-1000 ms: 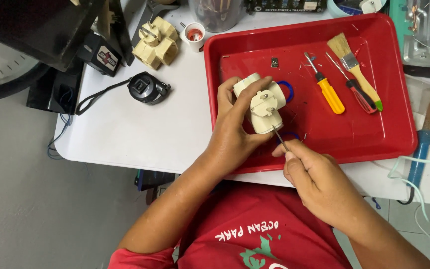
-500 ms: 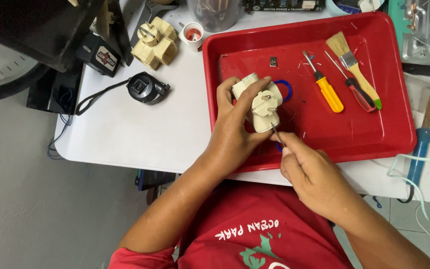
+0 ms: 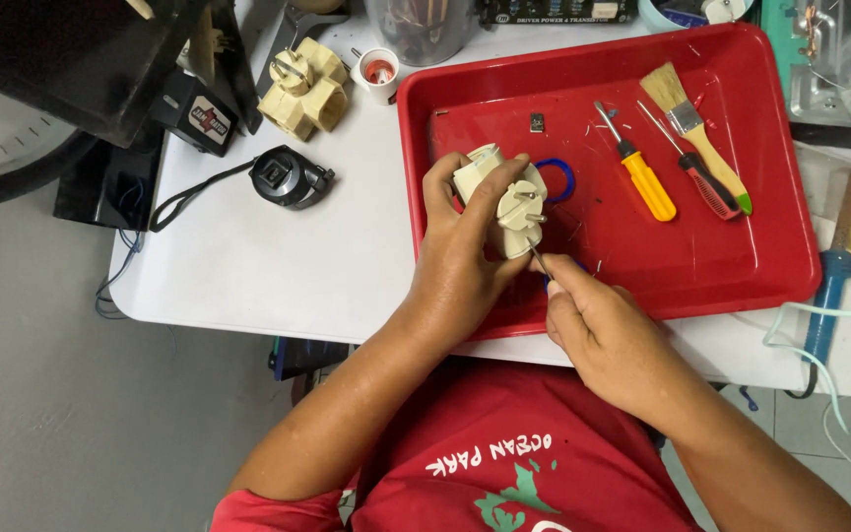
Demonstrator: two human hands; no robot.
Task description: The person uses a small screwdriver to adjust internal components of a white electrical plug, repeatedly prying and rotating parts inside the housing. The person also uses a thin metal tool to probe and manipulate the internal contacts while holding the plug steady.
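Paintbrush (image 3: pixel 693 123), yellow screwdriver (image 3: pixel 639 169), red screwdriver (image 3: pixel 698 179) in tray; black tape measure (image 3: pixel 290 177) on table

We are looking down at a small repair workshop or hobby bench. A white counter (image 3: pixel 248 266) is carrying a red tray (image 3: pixel 770 266) where a yellow-handled screwdriver (image 3: pixel 642 179), a red-handled screwdriver (image 3: pixel 701 182) and a paintbrush (image 3: pixel 691 123) are lying. A blue soldering iron (image 3: pixel 827 286), loose wires (image 3: pixel 829 374) and a cream plug adapter (image 3: pixel 302 89) are crowding the edges.
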